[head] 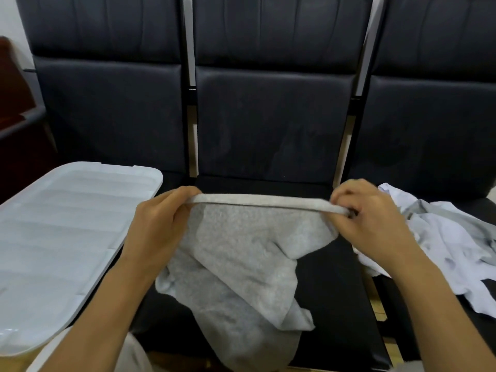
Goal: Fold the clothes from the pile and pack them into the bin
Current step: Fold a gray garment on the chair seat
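Hands hold a grey garment (241, 253) stretched by its top edge: the left hand (158, 221) grips one end, the right hand (375, 218) pinches the other. It hangs over the black seat (335, 277) (middle of three). A white bin lid (67, 232) lies left; the pale clothes pile (451, 242) lies right.

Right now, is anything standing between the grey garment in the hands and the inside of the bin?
Yes. The bin's white lid is on, lying flat over its top at the left. The left hand and right hand both grip the grey garment, stretched over the black seat, so the lid has to come off first.
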A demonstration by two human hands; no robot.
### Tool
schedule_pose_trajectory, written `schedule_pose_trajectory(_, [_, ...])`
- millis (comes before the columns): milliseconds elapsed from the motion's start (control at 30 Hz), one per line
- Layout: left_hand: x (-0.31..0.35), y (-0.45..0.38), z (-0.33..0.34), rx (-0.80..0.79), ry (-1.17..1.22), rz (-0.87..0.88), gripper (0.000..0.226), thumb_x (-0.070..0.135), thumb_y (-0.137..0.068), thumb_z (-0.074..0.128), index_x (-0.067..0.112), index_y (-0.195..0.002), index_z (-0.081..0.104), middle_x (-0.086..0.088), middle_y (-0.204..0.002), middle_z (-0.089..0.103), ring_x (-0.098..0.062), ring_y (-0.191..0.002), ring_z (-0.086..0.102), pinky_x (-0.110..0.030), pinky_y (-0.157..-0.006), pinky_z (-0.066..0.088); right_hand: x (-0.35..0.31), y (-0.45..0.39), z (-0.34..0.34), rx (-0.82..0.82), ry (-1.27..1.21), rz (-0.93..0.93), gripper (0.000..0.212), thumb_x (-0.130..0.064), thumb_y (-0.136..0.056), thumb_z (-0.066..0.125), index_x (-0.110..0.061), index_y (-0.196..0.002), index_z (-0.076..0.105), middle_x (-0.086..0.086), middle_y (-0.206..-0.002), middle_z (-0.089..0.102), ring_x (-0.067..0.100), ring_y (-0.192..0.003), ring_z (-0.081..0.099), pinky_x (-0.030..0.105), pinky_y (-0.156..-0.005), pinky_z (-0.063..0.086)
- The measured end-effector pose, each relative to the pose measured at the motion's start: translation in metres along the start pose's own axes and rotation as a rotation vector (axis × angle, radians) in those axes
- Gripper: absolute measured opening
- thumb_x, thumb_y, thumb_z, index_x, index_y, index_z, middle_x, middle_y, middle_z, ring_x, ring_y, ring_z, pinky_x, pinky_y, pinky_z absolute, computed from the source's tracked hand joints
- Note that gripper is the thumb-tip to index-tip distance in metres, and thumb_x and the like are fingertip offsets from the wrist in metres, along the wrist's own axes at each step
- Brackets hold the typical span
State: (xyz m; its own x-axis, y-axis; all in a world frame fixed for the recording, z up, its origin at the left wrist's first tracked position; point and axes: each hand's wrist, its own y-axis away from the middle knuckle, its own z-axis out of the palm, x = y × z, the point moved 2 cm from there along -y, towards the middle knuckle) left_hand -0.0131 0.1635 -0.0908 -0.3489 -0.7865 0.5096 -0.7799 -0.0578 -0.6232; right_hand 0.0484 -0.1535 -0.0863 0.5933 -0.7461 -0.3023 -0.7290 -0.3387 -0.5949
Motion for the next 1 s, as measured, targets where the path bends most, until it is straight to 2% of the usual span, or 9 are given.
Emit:
schedule_pose_trajectory(100, [0.003,0.001,0.0,-0.032,0.022,0.04,0.048,-0.003,-0.09,0.064,0.034,-0.12,0.059,0.031,-0.089,0.061,0.007,-0.082,0.058,-0.011,-0.076,0.048,-0.008,0.003,-0.004,0.336,0.129,-0.079,0.021,-0.012,-0.092,0.062,0.002,-0.078,0.071,0.01,-0.094,0.069,0.016,-0.078,0.061,0.019,-0.072,0.047])
schedule_pose_trajectory(200, [0.01,-0.001,-0.001,-0.02,-0.052,0.154,0.051,0.014,-0.091,0.058,0.02,-0.141,0.044,0.013,-0.099,0.055,0.002,-0.085,0.052,-0.006,-0.084,0.042,-0.012,0.005,-0.007,0.522,0.21,-0.09,0.008,0.007,-0.086,0.069,0.006,-0.077,0.07,0.019,-0.09,0.069,0.018,-0.068,0.059,0.013,-0.066,0.043])
schedule_pose_trajectory(400, [0.0,-0.004,-0.006,0.064,-0.193,0.064,0.023,0.002,-0.095,0.052,0.006,-0.115,0.06,-0.01,-0.113,0.057,-0.023,-0.091,0.056,-0.034,-0.071,0.05,-0.01,0.002,-0.032,0.67,0.048,0.084,0.032,0.016,-0.086,0.052,0.004,-0.11,0.071,0.006,-0.103,0.067,0.008,-0.092,0.061,0.008,-0.089,0.044])
schedule_pose_trajectory(500, [-0.003,-0.003,-0.013,0.091,-0.263,0.042,0.023,-0.008,-0.092,0.056,0.01,-0.107,0.058,-0.009,-0.08,0.062,-0.027,-0.058,0.055,-0.035,-0.05,0.047,-0.008,0.003,-0.036,0.501,0.006,0.188,0.029,0.008,-0.089,0.054,-0.006,-0.11,0.07,0.001,-0.089,0.069,0.007,-0.069,0.059,0.013,-0.071,0.049])
schedule_pose_trajectory(600, [-0.025,0.001,-0.015,-0.333,-0.101,-0.235,0.018,0.04,-0.085,0.071,0.025,-0.08,0.062,-0.002,-0.052,0.052,-0.01,-0.045,0.045,-0.024,-0.048,0.038,0.022,0.011,-0.032,0.168,0.081,0.371,0.023,-0.002,-0.09,0.058,-0.019,-0.093,0.072,0.004,-0.067,0.063,0.024,-0.062,0.057,0.036,-0.057,0.047])
schedule_pose_trajectory(700, [-0.052,0.02,-0.011,-0.947,-0.101,-0.471,0.034,0.049,-0.067,0.085,0.024,-0.078,0.066,0.007,-0.069,0.064,-0.002,-0.062,0.059,-0.023,-0.061,0.047,0.055,0.027,-0.017,-0.445,0.095,0.524,0.043,-0.004,-0.09,0.062,-0.033,-0.058,0.063,-0.003,-0.056,0.058,0.019,-0.058,0.057,0.028,-0.051,0.041])
schedule_pose_trajectory(800, [-0.065,0.028,-0.007,-1.258,-0.458,-0.57,0.035,0.041,-0.071,0.076,0.032,-0.101,0.06,0.005,-0.11,0.065,-0.015,-0.103,0.065,-0.034,-0.089,0.054,0.067,0.044,-0.004,-0.865,0.004,0.73,0.025,-0.014,-0.096,0.06,-0.012,-0.075,0.073,0.002,-0.063,0.062,0.011,-0.051,0.059,0.019,-0.049,0.044])
schedule_pose_trajectory(900, [-0.071,0.004,0.007,-0.871,-0.577,-0.454,0.017,0.023,-0.086,0.061,0.036,-0.096,0.056,-0.005,-0.115,0.063,-0.027,-0.103,0.062,-0.035,-0.083,0.05,0.074,0.035,0.002,-0.65,0.058,0.682,0.033,0.003,-0.091,0.056,-0.02,-0.073,0.07,0.008,-0.071,0.068,0.026,-0.073,0.069,0.024,-0.059,0.049])
schedule_pose_trajectory(1000, [-0.048,-0.026,-0.004,-0.043,-0.483,-0.353,0.035,-0.001,-0.083,0.052,0.018,-0.106,0.068,-0.014,-0.097,0.064,-0.039,-0.088,0.06,-0.041,-0.073,0.047,0.054,-0.001,-0.021,0.129,0.095,0.553,0.04,0.006,-0.089,0.044,-0.016,-0.108,0.071,0.01,-0.098,0.07,0.034,-0.097,0.065,0.03,-0.083,0.046])
